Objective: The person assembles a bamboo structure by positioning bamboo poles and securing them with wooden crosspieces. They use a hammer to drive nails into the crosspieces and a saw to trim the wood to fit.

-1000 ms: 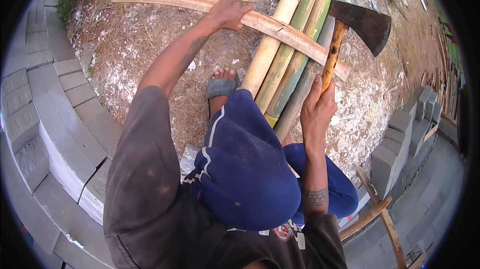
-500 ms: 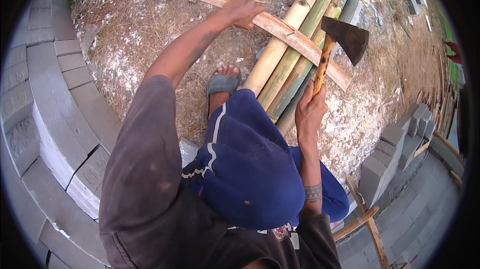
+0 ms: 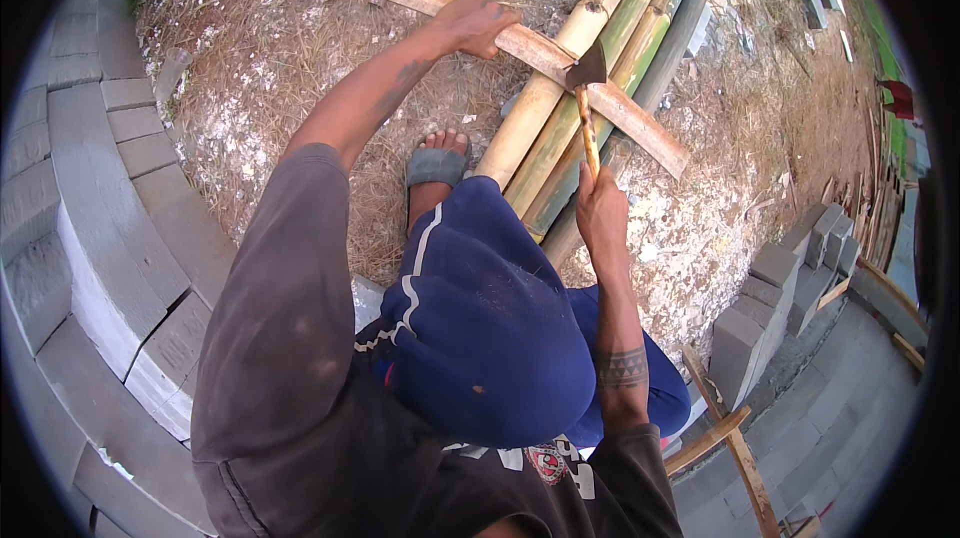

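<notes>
A long wooden plank [image 3: 640, 131] lies crosswise over several bamboo poles [image 3: 530, 123]. My left hand [image 3: 478, 26] is closed around the plank left of the poles. Wrapped around the wooden handle of a hatchet [image 3: 589, 128] is my right hand [image 3: 602, 206], just to the right of the poles and near my knee. The hatchet's dark head rests against or just over the plank above the poles; whether its edge is sunk into the wood I cannot tell.
Grey block walls [image 3: 110, 198] curve along the left. Stacked grey blocks [image 3: 745, 338] stand at the lower right beside nailed wooden strips [image 3: 735, 438]. Dry grass and white debris cover the ground [image 3: 270, 108]. My sandalled foot [image 3: 437, 166] is next to the poles.
The hatchet has come down and left, from raised beside the plank to its surface over the poles. My right hand moved left with it; my left hand keeps its hold.
</notes>
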Tool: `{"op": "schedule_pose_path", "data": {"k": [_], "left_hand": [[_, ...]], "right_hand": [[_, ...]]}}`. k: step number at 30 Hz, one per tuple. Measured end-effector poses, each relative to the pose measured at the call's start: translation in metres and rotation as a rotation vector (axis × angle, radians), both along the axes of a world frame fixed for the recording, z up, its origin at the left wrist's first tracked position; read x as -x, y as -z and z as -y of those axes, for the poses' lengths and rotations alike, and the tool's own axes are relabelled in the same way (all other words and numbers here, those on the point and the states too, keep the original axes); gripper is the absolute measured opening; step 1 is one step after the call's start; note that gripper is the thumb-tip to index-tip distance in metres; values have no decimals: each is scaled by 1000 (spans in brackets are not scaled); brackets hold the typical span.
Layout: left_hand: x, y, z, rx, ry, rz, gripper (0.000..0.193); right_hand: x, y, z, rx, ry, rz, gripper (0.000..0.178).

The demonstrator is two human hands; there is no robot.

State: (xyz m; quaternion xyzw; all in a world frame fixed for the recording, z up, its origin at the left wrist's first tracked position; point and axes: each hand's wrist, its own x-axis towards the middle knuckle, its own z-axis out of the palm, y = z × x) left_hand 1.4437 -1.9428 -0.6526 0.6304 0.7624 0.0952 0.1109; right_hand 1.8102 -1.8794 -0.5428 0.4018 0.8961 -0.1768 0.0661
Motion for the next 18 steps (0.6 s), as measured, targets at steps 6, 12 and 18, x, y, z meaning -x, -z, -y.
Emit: {"op": "schedule_pose_path", "data": {"k": [6,12,18], "left_hand": [[3,16,7,-46,-15,-22,61],[-1,9,7,0,9,-10,69],[5,4,9,-48,-34,-27,66]], "right_hand": [[39,-73,25,-63,252,-538,30],[21,-39,16,14,30,-61,34],[52,-93,23,-77,154,-475,35]]}}
